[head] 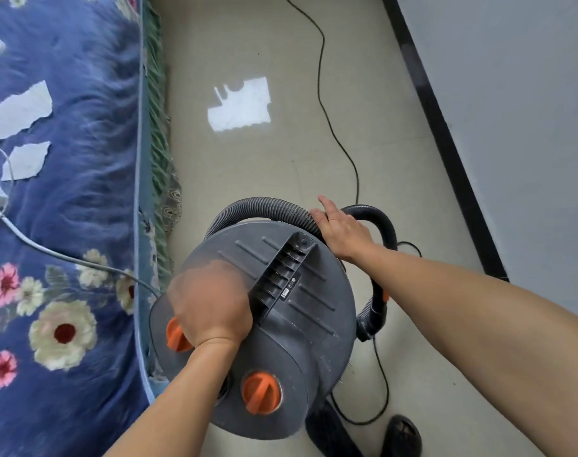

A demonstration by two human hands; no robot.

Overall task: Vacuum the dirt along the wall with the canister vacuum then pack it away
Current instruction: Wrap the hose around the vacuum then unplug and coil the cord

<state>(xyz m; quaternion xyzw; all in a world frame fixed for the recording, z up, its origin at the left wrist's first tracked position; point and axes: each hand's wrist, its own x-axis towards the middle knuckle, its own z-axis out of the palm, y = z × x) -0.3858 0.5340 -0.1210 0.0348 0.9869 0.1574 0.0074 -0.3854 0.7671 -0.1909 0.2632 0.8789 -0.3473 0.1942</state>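
The grey canister vacuum (314, 324) stands on the floor below me, seen from above, with two orange knobs on its lid. My left hand (212, 301) grips the near end of the black carry handle (281, 275) across the lid; the hand is blurred. My right hand (342, 232) lies on the corrugated grey hose (258, 207), which curls around the far rim of the canister, with its fingers straight and its thumb on the hose. The hose's black curved wand end (385, 232) loops down the right side of the canister.
A bed with a blue flowered cover (67, 225) fills the left, with torn paper pieces and a white cable on it. The black power cord (327, 110) runs across the beige tile floor. A grey wall with a black skirting board (446, 153) runs along the right. A black shoe (401, 437) is at the bottom.
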